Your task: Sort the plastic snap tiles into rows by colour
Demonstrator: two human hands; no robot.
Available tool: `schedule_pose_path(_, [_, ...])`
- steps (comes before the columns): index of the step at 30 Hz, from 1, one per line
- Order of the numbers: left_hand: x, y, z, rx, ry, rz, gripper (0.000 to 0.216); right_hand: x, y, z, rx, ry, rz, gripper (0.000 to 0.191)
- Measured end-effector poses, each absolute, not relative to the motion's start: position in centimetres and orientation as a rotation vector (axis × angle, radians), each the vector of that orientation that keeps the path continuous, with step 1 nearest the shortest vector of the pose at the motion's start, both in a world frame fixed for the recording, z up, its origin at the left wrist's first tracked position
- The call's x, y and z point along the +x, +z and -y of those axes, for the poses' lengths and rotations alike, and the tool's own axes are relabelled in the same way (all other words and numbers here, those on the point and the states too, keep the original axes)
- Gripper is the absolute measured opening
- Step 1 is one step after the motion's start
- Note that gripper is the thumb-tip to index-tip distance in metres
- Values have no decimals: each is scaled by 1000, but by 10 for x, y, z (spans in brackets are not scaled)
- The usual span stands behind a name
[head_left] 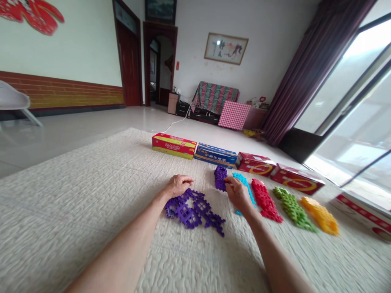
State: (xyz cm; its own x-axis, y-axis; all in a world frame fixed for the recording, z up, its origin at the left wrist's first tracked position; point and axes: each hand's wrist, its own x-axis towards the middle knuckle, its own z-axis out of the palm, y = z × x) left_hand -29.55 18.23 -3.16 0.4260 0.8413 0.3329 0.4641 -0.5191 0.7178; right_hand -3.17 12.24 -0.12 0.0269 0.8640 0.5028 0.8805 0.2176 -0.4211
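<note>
My left hand [179,185] is at the far edge of a loose spread of purple openwork plastic building pieces [187,215]. Its fingers are curled together, and whatever they may hold is hidden. My right hand [238,193] has its fingertips pinched at the near right side of a neat purple row of stacked pieces [220,177]. It partly covers a light blue row [245,185]. Further right lie a red row [265,200], a green row [293,207] and a yellow row [320,215] of similar pieces.
Behind the rows stand a red-yellow box [174,146], a blue box [215,155] and two dark red boxes [255,163]. A white-red box [363,215] is at the right. Everything rests on a cream quilted mat [91,195]. A white cable [174,123] runs beyond it.
</note>
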Motion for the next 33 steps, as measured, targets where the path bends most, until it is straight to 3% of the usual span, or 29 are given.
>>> schedule_pose_path(15, [-296, -30, -181, 2086, 937, -1086, 34, -40, 2, -118, -1626, -316, 1818, 37])
schedule_pose_path(22, [-296, -28, -181, 2094, 946, -1059, 31, -79, 0, -110, -1442, 124, 2030, 22])
schedule_pose_path(33, [-298, -27, -180, 2034, 909, -1059, 34, -109, 7, -94, -1296, 311, 2256, 31])
